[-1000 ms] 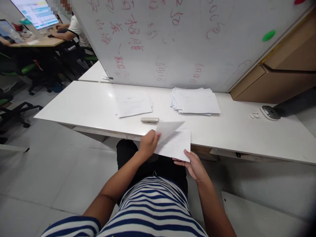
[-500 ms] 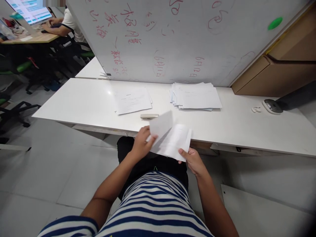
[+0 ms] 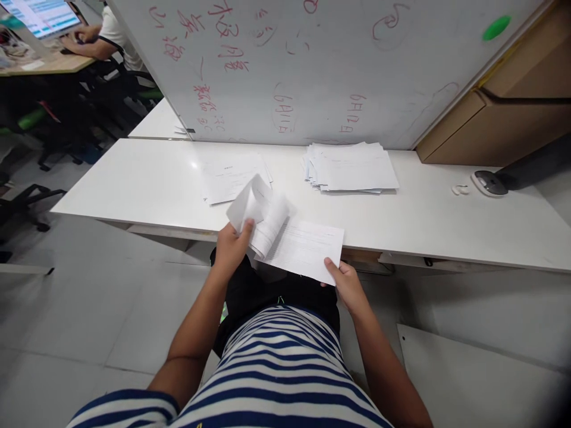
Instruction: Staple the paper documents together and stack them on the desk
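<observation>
My left hand (image 3: pixel 232 245) pinches the turned-back leaves of some printed paper sheets (image 3: pixel 303 246), thumb on top. Those leaves curl up and over to the left, slightly blurred. The right edge of the sheets is gripped by my right hand (image 3: pixel 342 278), its thumb on the printed face and the fingers beneath. The sheets hang over the near edge of the white desk (image 3: pixel 414 220). Behind my left hand lie a few loose printed papers (image 3: pixel 229 172), partly covered by the curled leaves. A thick, uneven paper stack (image 3: pixel 354 169) rests farther back, right of centre.
A whiteboard (image 3: pixel 285 71) with red writing and a green magnet (image 3: pixel 496 28) stands along the desk's back. Cardboard boxes (image 3: pixel 486 128) are at the right, near a grey-and-white rounded device (image 3: pixel 489 183). Another person's arm (image 3: pixel 96 47) is at a computer at far left.
My left hand has moved left, pulling the lifted leaves over into a curl and baring the printed page beneath. The curled leaves now hide the stapler-like object on the desk. My right hand keeps its grip.
</observation>
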